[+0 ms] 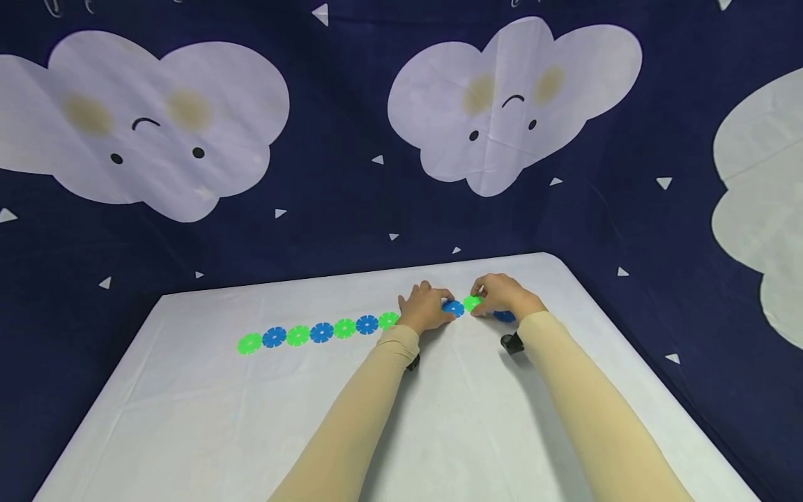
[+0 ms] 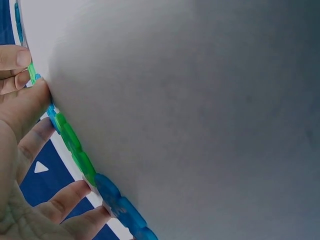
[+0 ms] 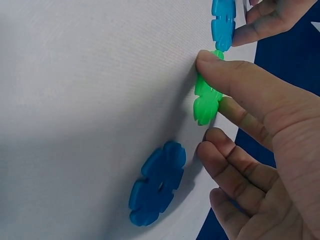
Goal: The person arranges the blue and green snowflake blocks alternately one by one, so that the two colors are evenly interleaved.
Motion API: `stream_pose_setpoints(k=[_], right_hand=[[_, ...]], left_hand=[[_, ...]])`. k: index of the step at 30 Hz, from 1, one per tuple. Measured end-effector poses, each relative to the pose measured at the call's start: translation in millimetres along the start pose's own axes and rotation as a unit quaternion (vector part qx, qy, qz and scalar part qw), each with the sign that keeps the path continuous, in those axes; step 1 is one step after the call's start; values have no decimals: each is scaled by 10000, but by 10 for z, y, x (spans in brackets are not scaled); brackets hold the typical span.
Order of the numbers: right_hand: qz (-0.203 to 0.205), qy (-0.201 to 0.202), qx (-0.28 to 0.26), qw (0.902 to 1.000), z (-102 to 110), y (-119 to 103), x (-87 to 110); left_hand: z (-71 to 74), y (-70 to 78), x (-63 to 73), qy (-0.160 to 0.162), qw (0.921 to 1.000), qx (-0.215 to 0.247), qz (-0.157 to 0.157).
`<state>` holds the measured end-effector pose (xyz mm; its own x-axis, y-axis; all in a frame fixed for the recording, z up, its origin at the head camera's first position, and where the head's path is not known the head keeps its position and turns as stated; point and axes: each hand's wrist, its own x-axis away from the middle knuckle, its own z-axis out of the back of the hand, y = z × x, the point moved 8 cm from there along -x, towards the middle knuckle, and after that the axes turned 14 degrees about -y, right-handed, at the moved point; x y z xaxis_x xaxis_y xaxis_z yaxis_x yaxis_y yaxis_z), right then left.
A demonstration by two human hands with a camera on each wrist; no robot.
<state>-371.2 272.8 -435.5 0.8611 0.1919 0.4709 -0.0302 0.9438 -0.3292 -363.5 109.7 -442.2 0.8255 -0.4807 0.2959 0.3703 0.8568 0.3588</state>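
Note:
A row of flat, notched flower-shaped plastic discs, green and blue in turn, runs across the white table. At the row's right end my left hand [image 1: 424, 307] pinches a blue notched disc [image 1: 453, 309] between thumb and forefinger, its other fingers spread over the row. My right hand [image 1: 502, 293] pinches a green notched disc [image 3: 207, 95] by its edges, against the right side of that blue one. Below the right hand's curled lower fingers [image 3: 235, 175], a loose blue notched disc [image 3: 159, 185] lies on the table. Part of the row is hidden under the left hand.
The row's left end is a green disc [image 1: 249, 344], followed by a blue disc [image 1: 274, 337]. Behind the white table [image 1: 282, 418] hangs a dark blue cloth [image 1: 339, 174] with clouds and triangles. Black wrist cameras [image 1: 512, 342] sit under the sleeves.

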Motion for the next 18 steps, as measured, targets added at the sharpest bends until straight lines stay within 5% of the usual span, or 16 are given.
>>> stream_pose_setpoints(k=[18], right_hand=[[568,-76,-349,9977,14,147,118]], left_hand=[[-3,21,4,-132,9999,-9,54]])
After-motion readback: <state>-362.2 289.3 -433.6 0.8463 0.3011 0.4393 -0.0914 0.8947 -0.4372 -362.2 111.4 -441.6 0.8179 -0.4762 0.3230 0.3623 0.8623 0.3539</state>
